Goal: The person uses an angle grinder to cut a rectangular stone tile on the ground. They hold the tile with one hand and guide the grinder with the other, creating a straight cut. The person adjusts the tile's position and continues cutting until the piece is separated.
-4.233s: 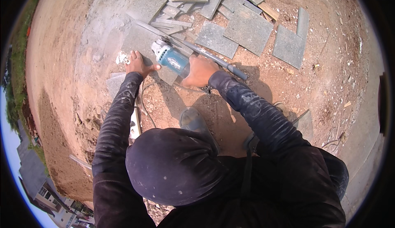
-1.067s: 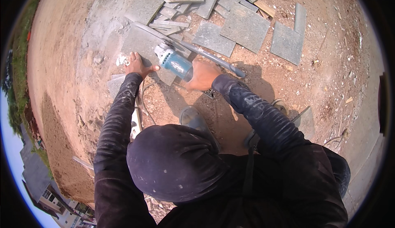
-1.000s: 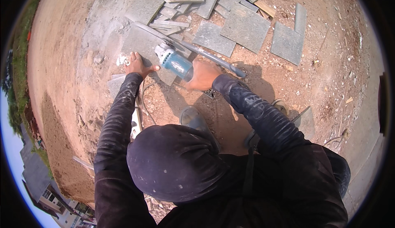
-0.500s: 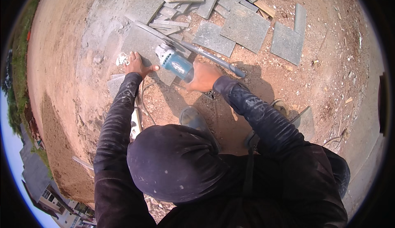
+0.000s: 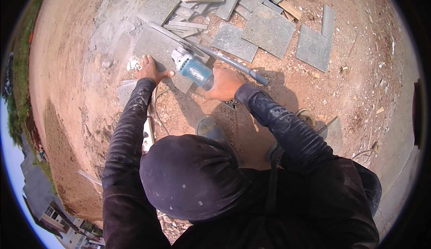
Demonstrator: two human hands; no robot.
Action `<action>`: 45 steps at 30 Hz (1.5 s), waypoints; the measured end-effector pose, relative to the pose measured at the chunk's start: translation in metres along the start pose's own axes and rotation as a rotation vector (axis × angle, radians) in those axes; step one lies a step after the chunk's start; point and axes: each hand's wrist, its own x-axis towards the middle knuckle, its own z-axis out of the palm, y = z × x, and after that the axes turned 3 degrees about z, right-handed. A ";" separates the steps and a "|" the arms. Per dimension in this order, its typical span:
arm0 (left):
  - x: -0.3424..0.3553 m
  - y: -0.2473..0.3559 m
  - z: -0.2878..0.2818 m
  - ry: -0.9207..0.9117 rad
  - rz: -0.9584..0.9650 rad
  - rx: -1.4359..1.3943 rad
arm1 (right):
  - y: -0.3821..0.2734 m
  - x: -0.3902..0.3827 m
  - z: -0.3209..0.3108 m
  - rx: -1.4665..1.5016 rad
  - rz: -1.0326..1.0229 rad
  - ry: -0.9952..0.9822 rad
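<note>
My left hand (image 5: 151, 71) lies with fingers and thumb apart on a grey stone tile (image 5: 153, 47), beside a crumpled white scrap (image 5: 134, 62). My right hand (image 5: 224, 82) is closed on the rear of a teal angle grinder (image 5: 193, 69). The grinder's white head is at the tile, close to a long grey metal bar (image 5: 233, 65) that runs diagonally across it. The disc is too hazy to make out. A cable (image 5: 156, 107) runs over the ground below my left hand.
A loose pile of grey tiles (image 5: 268, 32) lies ahead, with a wooden offcut (image 5: 292, 10) among them. Two more tiles (image 5: 313, 47) lie to the right. My booted feet (image 5: 211, 130) are below on dusty, gravelly soil. A concrete strip (image 5: 399, 177) runs along the far right.
Compared with the earliest frame, the grinder and my right hand are slightly farther right against the tile. My left hand stays spread in place. In the latest frames little has moved.
</note>
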 end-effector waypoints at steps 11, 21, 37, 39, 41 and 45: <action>-0.001 0.000 0.002 -0.001 -0.010 0.021 | 0.000 -0.004 -0.001 -0.005 0.005 -0.012; -0.001 -0.005 0.003 0.004 -0.007 0.010 | 0.000 -0.005 0.001 -0.001 -0.015 0.009; 0.000 -0.002 -0.001 -0.008 -0.008 0.010 | 0.002 -0.011 -0.001 -0.010 -0.002 0.011; 0.000 -0.003 -0.001 -0.019 -0.016 -0.008 | -0.002 -0.014 -0.004 -0.029 0.031 -0.020; 0.000 -0.002 -0.001 -0.015 -0.012 -0.002 | -0.003 -0.016 -0.006 -0.026 0.029 -0.009; 0.000 -0.003 -0.001 -0.014 -0.018 -0.004 | 0.000 -0.015 -0.003 -0.027 0.020 -0.008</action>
